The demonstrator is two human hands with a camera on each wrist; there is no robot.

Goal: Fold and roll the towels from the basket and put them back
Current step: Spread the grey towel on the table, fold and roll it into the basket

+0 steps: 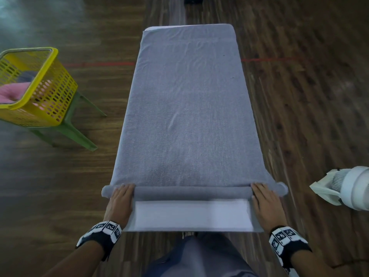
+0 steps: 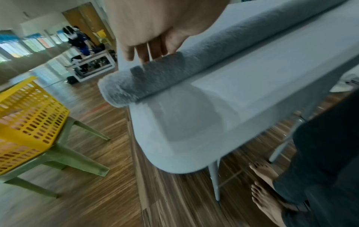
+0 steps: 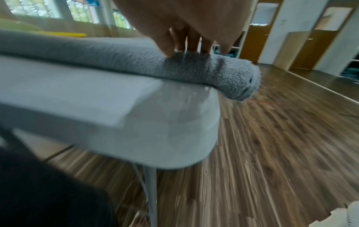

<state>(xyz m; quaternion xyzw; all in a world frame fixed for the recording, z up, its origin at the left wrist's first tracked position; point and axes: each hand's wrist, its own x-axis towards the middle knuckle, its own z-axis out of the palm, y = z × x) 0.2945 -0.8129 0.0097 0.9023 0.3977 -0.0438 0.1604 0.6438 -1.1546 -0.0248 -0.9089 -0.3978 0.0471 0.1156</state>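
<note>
While the grey towel [image 1: 187,108] lies flat along the white table [image 1: 191,214], its near end's a tight roll, left hand [image 1: 119,202] and right hand [image 1: 266,204] pressing it, fingers straight. No readable writing.

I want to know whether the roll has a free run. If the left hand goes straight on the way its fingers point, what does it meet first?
The left hand already presses the grey towel's rolled part; ahead lies only the flat towel along the table. The way looks free.
</note>
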